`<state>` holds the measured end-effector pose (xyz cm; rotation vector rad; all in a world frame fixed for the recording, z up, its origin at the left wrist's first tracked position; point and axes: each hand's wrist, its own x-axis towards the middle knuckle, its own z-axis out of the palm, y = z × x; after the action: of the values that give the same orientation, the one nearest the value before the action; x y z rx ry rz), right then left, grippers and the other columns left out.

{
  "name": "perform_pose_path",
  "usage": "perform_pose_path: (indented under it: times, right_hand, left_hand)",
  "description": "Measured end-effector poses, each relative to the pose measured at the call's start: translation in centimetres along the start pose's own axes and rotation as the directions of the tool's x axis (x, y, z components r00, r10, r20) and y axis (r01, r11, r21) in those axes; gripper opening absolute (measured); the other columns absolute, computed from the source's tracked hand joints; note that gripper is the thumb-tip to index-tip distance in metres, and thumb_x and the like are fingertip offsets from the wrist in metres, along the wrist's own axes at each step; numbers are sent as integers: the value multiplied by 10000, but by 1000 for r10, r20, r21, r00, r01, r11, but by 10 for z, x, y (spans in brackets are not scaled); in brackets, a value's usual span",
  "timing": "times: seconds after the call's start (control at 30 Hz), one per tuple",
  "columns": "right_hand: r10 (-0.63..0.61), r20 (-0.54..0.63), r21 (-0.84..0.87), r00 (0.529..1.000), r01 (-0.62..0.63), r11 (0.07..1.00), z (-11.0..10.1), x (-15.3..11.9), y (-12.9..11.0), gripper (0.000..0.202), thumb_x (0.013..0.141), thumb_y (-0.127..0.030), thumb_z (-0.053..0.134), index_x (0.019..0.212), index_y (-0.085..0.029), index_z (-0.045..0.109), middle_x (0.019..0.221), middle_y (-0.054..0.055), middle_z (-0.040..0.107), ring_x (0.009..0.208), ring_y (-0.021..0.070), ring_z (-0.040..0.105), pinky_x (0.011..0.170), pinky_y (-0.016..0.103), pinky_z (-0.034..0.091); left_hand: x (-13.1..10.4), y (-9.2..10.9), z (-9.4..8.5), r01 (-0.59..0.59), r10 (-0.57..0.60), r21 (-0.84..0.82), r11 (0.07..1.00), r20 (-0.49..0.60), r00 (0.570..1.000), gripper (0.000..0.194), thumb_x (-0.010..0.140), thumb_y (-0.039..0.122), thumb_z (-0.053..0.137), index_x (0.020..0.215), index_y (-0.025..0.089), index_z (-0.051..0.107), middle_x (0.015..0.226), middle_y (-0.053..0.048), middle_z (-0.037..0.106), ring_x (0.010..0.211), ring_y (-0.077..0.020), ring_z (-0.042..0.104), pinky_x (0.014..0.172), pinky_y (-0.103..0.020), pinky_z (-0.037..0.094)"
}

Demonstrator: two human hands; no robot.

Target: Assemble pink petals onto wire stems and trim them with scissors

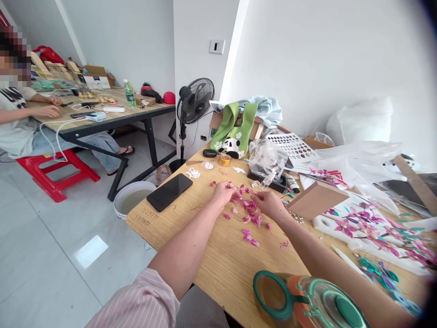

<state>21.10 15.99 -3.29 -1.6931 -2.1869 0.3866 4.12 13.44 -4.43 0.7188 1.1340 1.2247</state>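
My left hand [223, 195] is closed in a pinch above the table, a speck of pink showing at its fingertips. Opposite it, my right hand [270, 204] also pinches, thumb against forefinger. Whatever either hand holds is too small to make out. Between and below the hands lie loose magenta petals [251, 208], with a smaller group of petals [251, 238] nearer me. A roll of golden wire or tape [224, 159] and white cut-out pieces [193, 173] sit beyond my left hand. Right of my right hand stands a tan box-like block [318, 200].
A black phone [170, 192] lies at the table's left edge. A jug-like bottle with a green lid [317, 300] stands close to my right forearm. Finished-looking pink flowers [362, 218] cover the right side. A fan [195, 101] and a seated person are farther off.
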Motion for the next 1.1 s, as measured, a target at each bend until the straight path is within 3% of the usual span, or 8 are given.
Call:
perform_pose_path:
  times: [0.13,0.3,0.5,0.67,1.1]
  right_hand:
    - [15,-70,-73,997,-20,997,-2,-4,-3,264,790,-348,503,678,-187,681,629,80,660,591,203,583,525,283,314]
    - [-24,-96,-78,995,17,997,-4,-3,-9,226,799,-309,507,834,-172,682,778,103,696,712,234,613,588,295,357]
    - [-184,24,28,983,183,983,2,1,-11,197,785,-219,514,808,-192,708,828,47,695,722,171,612,673,264,428]
    - [-259,110,98,960,249,964,7,7,-8,224,775,-194,516,839,-197,730,828,49,693,708,169,601,662,271,440]
    - [-455,284,180,844,419,890,7,26,-9,143,730,-162,584,715,-186,724,725,35,675,689,165,580,640,264,433]
  left_hand:
    - [0,2,-1,12,-12,-11,1000,-13,1000,157,805,154,576,687,171,474,520,2,637,467,-131,604,545,-259,499]
    - [0,4,-2,35,-35,-16,999,-25,999,127,793,188,602,720,151,506,554,-21,654,469,-135,617,536,-254,501]
    - [-1,6,-2,42,-42,-17,999,-21,999,161,827,169,562,678,153,501,518,-6,637,476,-121,622,485,-206,474]
    - [-2,5,-2,40,-40,-18,999,-14,999,166,822,184,582,686,155,493,537,-13,652,497,-129,630,494,-211,474]
    - [3,0,-2,17,-18,-28,999,-13,1000,142,815,171,584,715,161,484,512,9,628,467,-119,597,563,-253,506]
